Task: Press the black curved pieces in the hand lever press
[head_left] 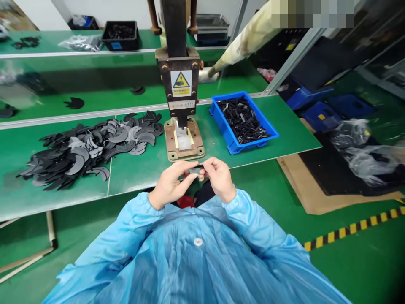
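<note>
From where I stand, both hands meet just off the near edge of the bench [221, 147], in front of the person's chest. A small dark strip [196, 166] spans the gap between them, its long axis running left to right, level with the bench edge. The left hand [169, 185] pinches one end with thumb and fingertips; the right hand [218, 179] pinches the other, fingers curled in. Both are closed on the piece, wrists bent inward, forearms in blue sleeves [253, 223] angling together. Straight ahead, near the hands, stands the small press [180, 84] with its base plate [185, 141]. The blue tray [232, 145] of black pieces lies nearer the right hand, the heap of curved dark parts [88, 147] nearer the left.
</note>
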A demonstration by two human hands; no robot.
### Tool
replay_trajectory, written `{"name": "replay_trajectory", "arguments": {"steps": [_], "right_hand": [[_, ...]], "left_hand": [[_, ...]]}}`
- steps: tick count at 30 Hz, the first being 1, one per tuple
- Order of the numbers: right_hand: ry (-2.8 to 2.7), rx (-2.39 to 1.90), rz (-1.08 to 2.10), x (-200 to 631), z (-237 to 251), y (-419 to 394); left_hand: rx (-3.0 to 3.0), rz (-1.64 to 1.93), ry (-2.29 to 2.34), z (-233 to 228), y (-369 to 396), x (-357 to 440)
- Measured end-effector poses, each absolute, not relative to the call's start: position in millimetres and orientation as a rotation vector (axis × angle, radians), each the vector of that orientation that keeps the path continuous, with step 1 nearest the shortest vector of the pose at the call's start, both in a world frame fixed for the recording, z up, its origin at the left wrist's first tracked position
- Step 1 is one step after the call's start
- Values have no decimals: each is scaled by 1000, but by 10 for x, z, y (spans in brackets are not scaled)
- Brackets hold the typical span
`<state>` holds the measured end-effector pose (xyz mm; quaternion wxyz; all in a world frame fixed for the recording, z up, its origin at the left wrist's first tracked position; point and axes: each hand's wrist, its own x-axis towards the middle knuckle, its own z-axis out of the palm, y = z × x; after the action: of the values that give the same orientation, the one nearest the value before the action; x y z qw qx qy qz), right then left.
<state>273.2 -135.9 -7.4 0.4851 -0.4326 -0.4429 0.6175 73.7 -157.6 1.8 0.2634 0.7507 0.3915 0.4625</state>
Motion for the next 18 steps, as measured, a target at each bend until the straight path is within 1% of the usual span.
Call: {"name": "replay_trajectory", "arguments": {"steps": [4, 10, 16, 18], "right_hand": [[-1093, -1050, 1535, 2688, -95, -1428], [-1173, -1065, 1507, 2694, -130, -1457], [-1368, -1070, 1455, 2726, -101, -1420], [-1470, -1057, 1433, 2740, -66, -1393]], "left_hand": [[1990, 1273, 1152, -11, -1629, 727], [1866, 1252, 1171, -28, -1715, 721], [1238, 1012, 995, -35, -1650, 709], [1143, 909, 913, -43, -1608, 703]]}}
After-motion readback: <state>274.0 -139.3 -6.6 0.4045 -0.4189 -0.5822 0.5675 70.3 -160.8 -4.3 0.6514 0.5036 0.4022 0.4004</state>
